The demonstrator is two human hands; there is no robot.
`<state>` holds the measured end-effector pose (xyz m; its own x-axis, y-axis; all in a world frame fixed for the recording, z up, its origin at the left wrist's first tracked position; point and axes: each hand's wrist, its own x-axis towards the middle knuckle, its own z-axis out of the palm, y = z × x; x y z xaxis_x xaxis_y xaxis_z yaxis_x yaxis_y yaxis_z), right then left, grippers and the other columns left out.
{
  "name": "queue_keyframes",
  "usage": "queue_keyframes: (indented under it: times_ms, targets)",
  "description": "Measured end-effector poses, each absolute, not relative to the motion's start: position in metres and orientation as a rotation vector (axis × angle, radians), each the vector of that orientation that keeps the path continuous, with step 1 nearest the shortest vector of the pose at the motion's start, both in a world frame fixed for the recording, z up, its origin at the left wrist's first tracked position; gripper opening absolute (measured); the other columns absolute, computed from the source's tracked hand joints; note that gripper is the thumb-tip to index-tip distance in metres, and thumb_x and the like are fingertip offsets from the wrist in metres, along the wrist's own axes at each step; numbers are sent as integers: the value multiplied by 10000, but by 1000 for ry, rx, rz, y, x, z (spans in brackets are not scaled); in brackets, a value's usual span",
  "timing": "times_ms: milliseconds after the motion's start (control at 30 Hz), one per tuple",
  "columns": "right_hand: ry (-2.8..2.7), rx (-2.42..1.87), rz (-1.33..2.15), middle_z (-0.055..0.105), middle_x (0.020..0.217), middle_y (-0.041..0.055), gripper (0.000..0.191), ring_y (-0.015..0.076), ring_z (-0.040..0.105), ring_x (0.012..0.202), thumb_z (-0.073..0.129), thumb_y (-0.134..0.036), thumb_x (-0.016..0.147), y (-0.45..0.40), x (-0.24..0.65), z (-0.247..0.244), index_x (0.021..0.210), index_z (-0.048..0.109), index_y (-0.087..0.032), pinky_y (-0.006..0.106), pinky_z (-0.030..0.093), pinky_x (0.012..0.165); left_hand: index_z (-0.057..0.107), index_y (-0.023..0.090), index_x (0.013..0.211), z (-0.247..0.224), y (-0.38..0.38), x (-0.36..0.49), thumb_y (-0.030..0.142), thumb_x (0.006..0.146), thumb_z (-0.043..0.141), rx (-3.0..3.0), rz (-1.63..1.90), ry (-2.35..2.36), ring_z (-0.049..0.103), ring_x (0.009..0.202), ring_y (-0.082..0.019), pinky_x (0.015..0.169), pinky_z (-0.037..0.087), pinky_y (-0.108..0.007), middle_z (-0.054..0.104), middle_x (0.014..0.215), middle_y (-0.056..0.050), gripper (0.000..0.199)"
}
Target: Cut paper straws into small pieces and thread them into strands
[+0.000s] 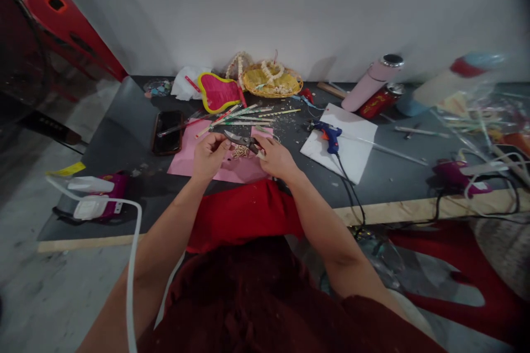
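My right hand (276,155) is wrapped round the handles of a pair of pruning shears (244,142). Their blades point left, toward my other hand. The fingers of my left hand (210,155) are pinched together close to the blade tip; whatever lies between them is too small to make out. Below the shears, a small heap of pale cut pieces (240,151) rests on a pink sheet (194,160). Just beyond both hands, several patterned thin sticks (248,117) lie in a loose bunch.
At the back stand a yellow woven basket (259,88) and a pink tray with yellow rim (217,92). A phone (168,132) lies left. To the right are a blue glue gun (329,133) on a white board (356,160), a pink flask (370,84) and a red can (381,100).
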<state>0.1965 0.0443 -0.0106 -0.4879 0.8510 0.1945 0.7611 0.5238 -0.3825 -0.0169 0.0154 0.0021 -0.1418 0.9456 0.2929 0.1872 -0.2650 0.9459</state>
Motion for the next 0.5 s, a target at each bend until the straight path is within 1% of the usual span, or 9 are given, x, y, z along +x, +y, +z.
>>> queue_keyframes:
  times_ms: [100, 233, 400, 500]
  targets:
    - [-2431, -1273, 384, 535, 1370, 115, 672, 268, 498, 1229, 504, -130, 784, 47, 200, -12, 1439, 370, -201, 438, 422, 1034, 639, 173, 776, 4, 14, -16, 305, 840, 642, 1529, 1437, 1285, 593, 545, -83, 507, 454, -188, 713, 690, -22, 146]
    - [-2453, -1220, 444, 519, 1388, 110, 688, 264, 482, 1253, 500, -141, 788, 48, 201, -11, 1456, 349, -202, 439, 419, 1043, 635, 169, 763, 9, 11, -17, 310, 860, 617, 1559, 1397, 1251, 631, 565, -95, 539, 480, -197, 711, 665, -29, 171]
    - [-2463, -1203, 419, 532, 1366, 124, 685, 262, 477, 1252, 503, -130, 774, 47, 202, -9, 1445, 370, -165, 429, 405, 1052, 626, 160, 733, 8, 13, -20, 336, 848, 625, 1497, 1352, 1184, 561, 472, -73, 445, 411, -185, 711, 647, -35, 211]
    - [-2464, -1221, 412, 577, 1298, 121, 664, 254, 521, 1181, 507, -132, 776, 46, 202, -8, 1429, 395, -165, 415, 426, 1018, 616, 163, 711, 7, 15, -20, 346, 833, 642, 1454, 1350, 1140, 529, 452, -65, 431, 399, -186, 710, 643, -39, 222]
